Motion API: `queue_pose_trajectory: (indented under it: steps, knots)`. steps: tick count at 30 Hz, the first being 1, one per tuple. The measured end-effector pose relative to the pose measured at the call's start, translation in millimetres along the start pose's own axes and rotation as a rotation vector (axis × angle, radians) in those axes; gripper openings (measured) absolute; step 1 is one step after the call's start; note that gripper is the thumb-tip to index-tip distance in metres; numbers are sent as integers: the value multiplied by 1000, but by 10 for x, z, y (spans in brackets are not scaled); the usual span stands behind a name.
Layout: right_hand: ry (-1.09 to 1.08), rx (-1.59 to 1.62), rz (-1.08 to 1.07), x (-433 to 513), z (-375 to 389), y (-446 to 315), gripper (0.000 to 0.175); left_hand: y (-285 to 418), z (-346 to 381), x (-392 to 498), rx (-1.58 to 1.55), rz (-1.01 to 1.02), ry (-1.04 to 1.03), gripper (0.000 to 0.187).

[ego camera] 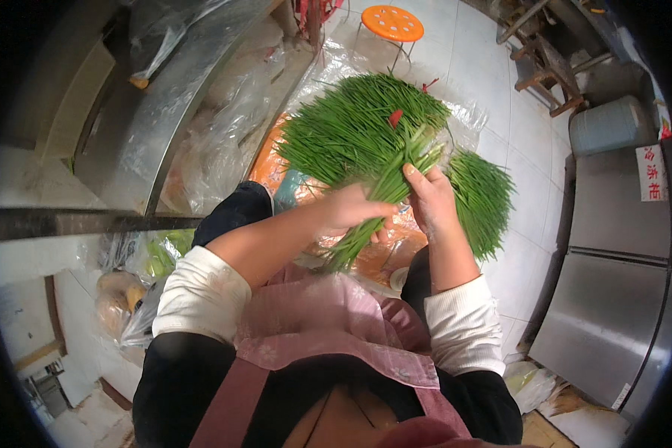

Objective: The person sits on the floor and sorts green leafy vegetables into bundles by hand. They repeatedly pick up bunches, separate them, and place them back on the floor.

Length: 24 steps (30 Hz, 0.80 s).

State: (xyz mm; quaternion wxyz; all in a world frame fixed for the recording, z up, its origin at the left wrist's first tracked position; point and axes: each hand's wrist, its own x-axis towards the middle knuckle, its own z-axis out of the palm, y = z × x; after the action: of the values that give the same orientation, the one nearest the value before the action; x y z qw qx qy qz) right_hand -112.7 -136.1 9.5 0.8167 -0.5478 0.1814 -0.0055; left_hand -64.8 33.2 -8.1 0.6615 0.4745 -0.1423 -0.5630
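Note:
A bunch of garlic chives (390, 185) runs between my two hands, its pale stem ends at the upper right and its leaves hanging down over my lap. My left hand (357, 210) is wrapped around the middle of the bunch, slightly blurred. With thumb and fingers, my right hand (430, 193) grips it near the pale ends. Beyond my hands a large heap of the same green chives (347, 123) lies on plastic sheeting, with a red piece (395, 118) on it. A smaller pile of chives (481, 196) lies to the right.
An orange round stool (392, 23) stands beyond the heap. A stainless steel cabinet (619, 213) is at the right, near a wooden stool (550, 73). At the left are a metal table (145, 129), clear plastic bags (218, 134) and bagged produce (120, 297) on the floor.

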Motion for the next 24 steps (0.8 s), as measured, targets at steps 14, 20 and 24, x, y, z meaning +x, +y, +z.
queue_pose_trajectory:
  steps: [14,20,24]
  knots:
    - [7,-1,69,106,-263,-211,31,119,-115,267,-157,-102,14,32]
    - [89,25,57,117,-456,-199,16,184,-140,227,-248,-155,-95,34]
    - [94,-16,-18,29,-401,-243,13,224,-56,189,-146,-139,74,32]
